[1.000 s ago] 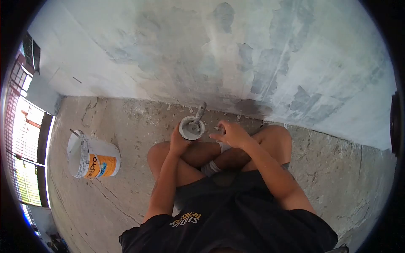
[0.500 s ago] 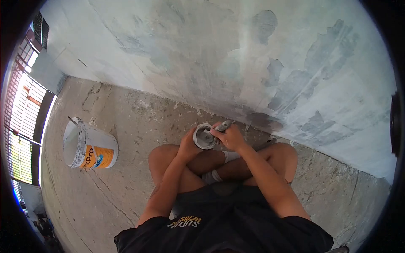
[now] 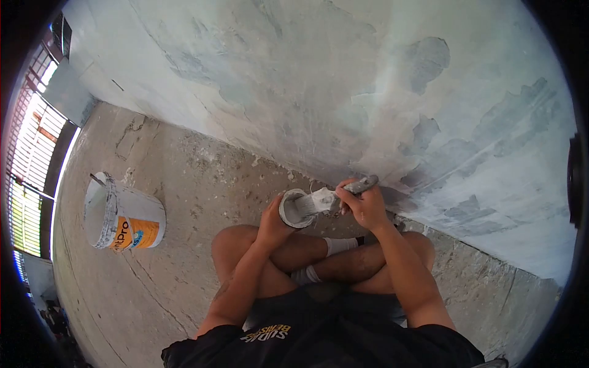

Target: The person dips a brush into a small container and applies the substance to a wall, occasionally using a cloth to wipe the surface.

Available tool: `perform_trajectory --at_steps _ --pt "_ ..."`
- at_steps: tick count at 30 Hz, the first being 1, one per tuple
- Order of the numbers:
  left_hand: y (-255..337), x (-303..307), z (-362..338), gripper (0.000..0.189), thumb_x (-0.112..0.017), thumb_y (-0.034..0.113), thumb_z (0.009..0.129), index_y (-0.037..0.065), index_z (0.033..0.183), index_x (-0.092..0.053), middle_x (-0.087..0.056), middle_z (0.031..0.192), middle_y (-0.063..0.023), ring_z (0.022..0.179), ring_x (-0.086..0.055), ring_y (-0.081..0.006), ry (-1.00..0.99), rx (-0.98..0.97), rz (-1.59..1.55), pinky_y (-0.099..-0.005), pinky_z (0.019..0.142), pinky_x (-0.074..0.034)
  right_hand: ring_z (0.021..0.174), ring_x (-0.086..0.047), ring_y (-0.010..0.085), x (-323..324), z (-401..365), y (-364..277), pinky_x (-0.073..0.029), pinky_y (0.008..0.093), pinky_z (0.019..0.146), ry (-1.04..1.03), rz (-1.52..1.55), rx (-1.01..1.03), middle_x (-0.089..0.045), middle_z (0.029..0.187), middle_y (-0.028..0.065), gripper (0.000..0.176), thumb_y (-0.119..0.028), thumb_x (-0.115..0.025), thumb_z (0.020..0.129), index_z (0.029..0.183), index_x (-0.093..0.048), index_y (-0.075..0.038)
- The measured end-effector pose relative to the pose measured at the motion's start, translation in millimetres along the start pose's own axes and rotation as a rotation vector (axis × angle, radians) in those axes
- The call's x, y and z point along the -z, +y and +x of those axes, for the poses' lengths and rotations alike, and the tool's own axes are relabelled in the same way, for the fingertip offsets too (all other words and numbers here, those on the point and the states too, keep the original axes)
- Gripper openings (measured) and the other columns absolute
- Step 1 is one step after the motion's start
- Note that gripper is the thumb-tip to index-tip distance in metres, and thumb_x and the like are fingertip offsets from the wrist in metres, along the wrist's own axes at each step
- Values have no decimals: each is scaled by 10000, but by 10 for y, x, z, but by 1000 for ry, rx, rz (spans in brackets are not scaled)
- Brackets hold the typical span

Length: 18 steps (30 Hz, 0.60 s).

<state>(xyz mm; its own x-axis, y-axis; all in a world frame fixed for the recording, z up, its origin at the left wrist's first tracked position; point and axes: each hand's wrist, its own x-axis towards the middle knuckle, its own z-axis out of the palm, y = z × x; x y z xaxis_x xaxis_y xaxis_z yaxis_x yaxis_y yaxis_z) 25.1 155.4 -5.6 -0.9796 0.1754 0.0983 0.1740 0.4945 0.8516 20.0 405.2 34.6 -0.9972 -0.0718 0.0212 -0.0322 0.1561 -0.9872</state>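
Grey, pasty material lies inside a small round tub (image 3: 286, 211), whose left side my left hand (image 3: 272, 222) is wrapped around. A wide paintbrush (image 3: 323, 200) with pale, coated bristles is in my right hand (image 3: 363, 203), its fingers closed around the handle. The bristle end reaches over the tub's right rim, and the grey handle end sticks out past my fingers toward the wall. Both hands are above my crossed legs, close to the foot of the wall.
A patchy white and grey wall (image 3: 294, 80) rises ahead and to the right. On the concrete floor (image 3: 184, 282) at the left, a large white bucket (image 3: 140, 211) with an orange label holds a stick-like handle. Barred openings (image 3: 37, 165) are at the far left.
My right hand has moved right and away from the tub, bringing the brush's pale bristles into sight. My left hand still holds the tub. The view has shifted slightly.
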Motion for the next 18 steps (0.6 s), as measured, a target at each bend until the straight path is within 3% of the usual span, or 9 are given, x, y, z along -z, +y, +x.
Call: perform_trajectory --at_steps 8,18 --pt "-111 -17 55 690 -898 171 608 34 1213 -596 -659 1156 -165 1085 -639 -347 50 -15 -39 -414 915 -512 569 -637 154 138 -38 241 -501 290 535 167 196 -127 -647 672 72 190 -171 -695 896 965 -661 3" --pt "-89 15 62 691 -898 174 609 40 1217 -598 -655 1166 -164 1106 -627 -346 50 30 -33 -412 930 -504 593 -668 212 61 -53 214 -525 311 526 184 489 -205 -658 703 104 192 -161 -687 893 980 -645 5"
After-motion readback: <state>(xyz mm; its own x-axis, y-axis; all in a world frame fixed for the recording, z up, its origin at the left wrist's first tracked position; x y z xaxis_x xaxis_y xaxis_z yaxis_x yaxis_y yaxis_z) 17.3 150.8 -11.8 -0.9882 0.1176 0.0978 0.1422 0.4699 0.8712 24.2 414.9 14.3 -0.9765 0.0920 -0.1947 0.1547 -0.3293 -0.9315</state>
